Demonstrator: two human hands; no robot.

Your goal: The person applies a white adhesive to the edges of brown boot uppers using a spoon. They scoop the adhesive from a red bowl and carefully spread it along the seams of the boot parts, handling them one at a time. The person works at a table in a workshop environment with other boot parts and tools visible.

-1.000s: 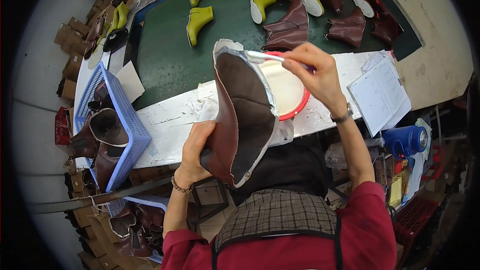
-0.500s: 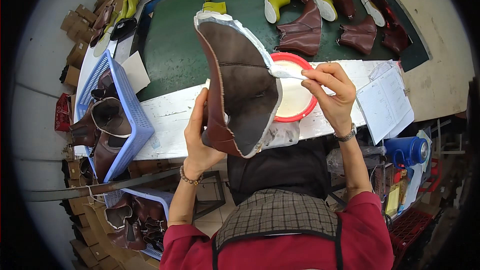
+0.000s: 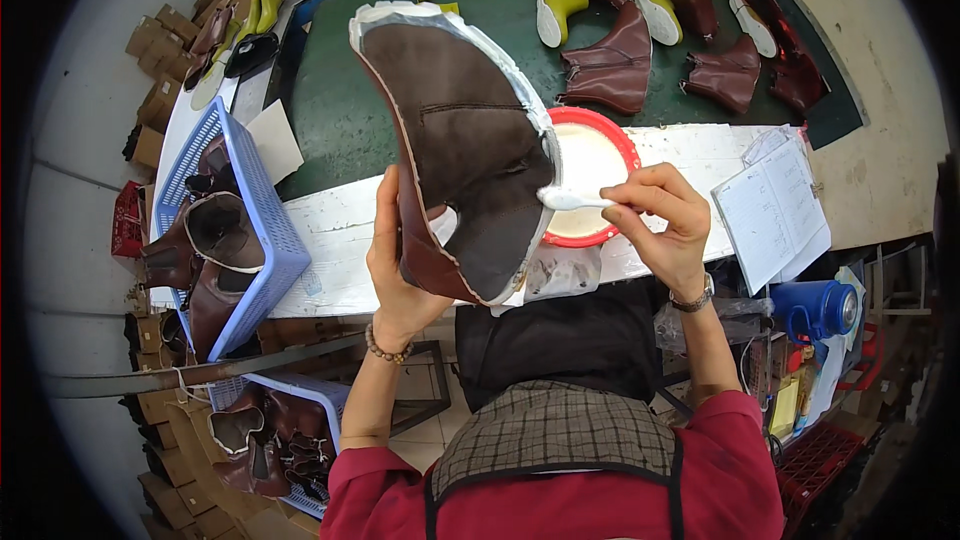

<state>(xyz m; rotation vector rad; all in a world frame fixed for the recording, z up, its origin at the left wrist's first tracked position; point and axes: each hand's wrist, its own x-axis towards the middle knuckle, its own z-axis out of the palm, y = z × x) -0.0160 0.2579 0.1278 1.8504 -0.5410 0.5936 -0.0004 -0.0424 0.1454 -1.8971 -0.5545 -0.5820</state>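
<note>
My left hand (image 3: 398, 285) is closed around the outer side of a brown leather boot upper (image 3: 465, 155), holding it up with its dark lining facing me. A white wet coating runs along the upper's far and right edge. Pinched between my right thumb and fingers is a small white brush (image 3: 575, 200); its coated tip touches the right edge of the upper. My right hand (image 3: 668, 228) is over the near right side of a red-rimmed bowl (image 3: 622, 140) of creamy white liquid. The upper hides part of the bowl's left side.
Brown boot uppers (image 3: 610, 65) and yellow-green lasts (image 3: 560, 8) lie on the green mat (image 3: 340, 80). A blue basket (image 3: 285, 250) of uppers stands left, another basket (image 3: 325, 395) below it. An open notebook (image 3: 770, 205) and a blue flask (image 3: 815, 308) are at the right.
The brush has moved toward me along the upper's right edge, with my right hand lower. The upper has tilted left, showing more of its lining.
</note>
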